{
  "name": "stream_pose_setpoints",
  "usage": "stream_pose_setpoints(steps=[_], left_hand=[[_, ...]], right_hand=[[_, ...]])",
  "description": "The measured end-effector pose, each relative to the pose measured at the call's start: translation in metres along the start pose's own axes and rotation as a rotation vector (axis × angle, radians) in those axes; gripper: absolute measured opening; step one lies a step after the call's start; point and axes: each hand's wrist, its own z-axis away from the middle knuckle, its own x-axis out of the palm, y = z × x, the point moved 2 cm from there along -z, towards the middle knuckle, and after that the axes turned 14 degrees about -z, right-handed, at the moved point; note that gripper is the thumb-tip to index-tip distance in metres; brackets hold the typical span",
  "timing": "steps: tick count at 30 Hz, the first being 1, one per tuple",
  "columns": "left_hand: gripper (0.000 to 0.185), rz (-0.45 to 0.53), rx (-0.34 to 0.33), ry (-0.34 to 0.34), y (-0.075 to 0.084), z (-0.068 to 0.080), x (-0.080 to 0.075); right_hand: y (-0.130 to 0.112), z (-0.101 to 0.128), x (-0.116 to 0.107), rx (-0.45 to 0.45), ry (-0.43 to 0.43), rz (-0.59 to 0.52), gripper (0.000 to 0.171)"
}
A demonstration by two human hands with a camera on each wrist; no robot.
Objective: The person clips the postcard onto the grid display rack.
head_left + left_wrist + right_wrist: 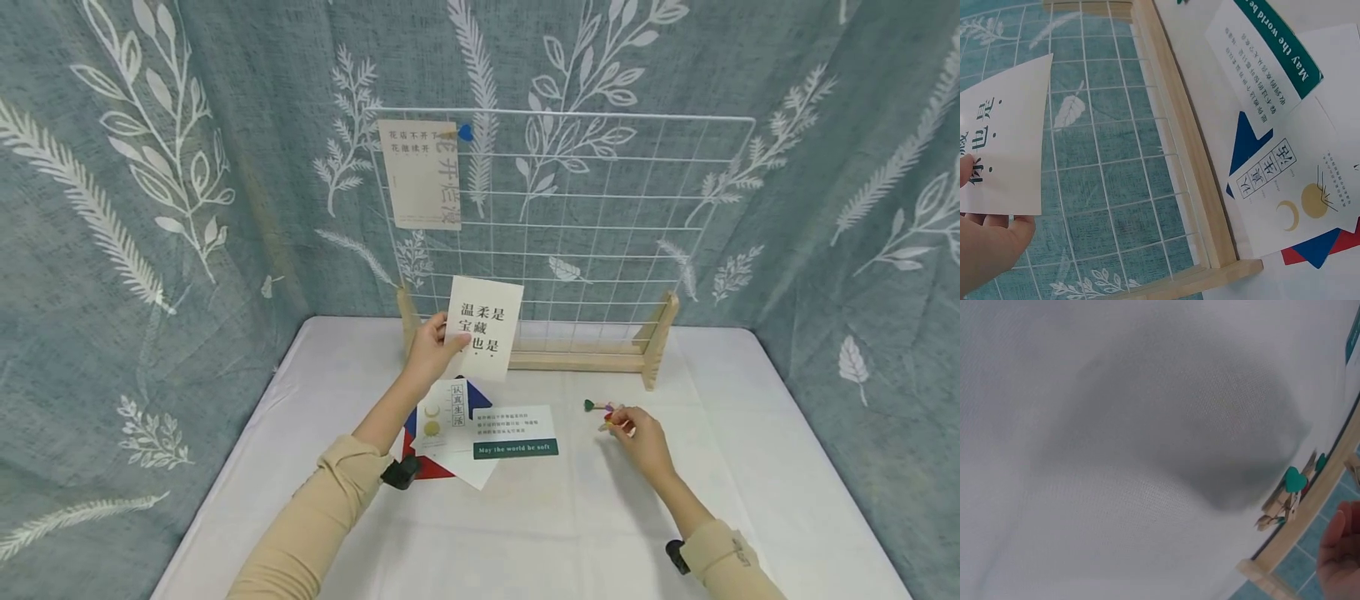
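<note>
**Card raised to the grid, clip being fetched**

The left hand point(429, 348) is pinching a white card point(483, 327) by its left edge, holding it upright before the lower part of the wire grid point(600, 217), above the stack of cards point(480, 433) lying on the table point(750, 467). The right hand point(637, 437) is resting on the table with fingers curling over small clips point(600, 407); whether it is gripping one, the views are not showing. Another card point(418, 173) is already hanging at the grid's upper left. Judged step: fetching a clip. The next move is likely calling for a clip carried to the card's top edge against a wire
</note>
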Motion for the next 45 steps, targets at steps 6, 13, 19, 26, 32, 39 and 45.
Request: stream_pose_setpoints(steps=[6, 13, 19, 26, 32, 39, 45], left_hand=[[0.036, 0.0, 0.011, -0.005, 0.002, -0.002, 0.002], [0.036, 0.017, 0.067, 0.008, 0.008, -0.004, 0.003], [0.038, 0.05, 0.037, 0.002, 0.011, -0.003, 0.006], [0.04, 0.063, 0.012, 0.009, 0.012, -0.004, 0.008], [0.033, 0.03, 0.027, 0.036, 0.017, -0.011, 0.008], [0.028, 0.034, 0.026, 0.086, 0.03, -0.019, 0.006], [0.03, 0.076, 0.032, 0.081, 0.037, -0.028, 0.007]], right_hand=[[0.001, 0.004, 0.001, 0.036, 0.0, -0.037, 0.007], [-0.004, 0.006, 0.0, 0.067, -0.013, -0.061, 0.007], [0.0, 0.009, 0.0, 0.061, -0.002, -0.053, 0.01], [-0.001, 0.01, 0.003, 0.039, -0.03, -0.07, 0.014], [-0.012, -0.002, -0.002, 0.013, -0.053, -0.027, 0.009], [-0.029, -0.015, -0.011, -0.057, -0.076, -0.038, 0.009], [-0.038, -0.022, -0.012, -0.1, -0.068, -0.069, 0.008]])
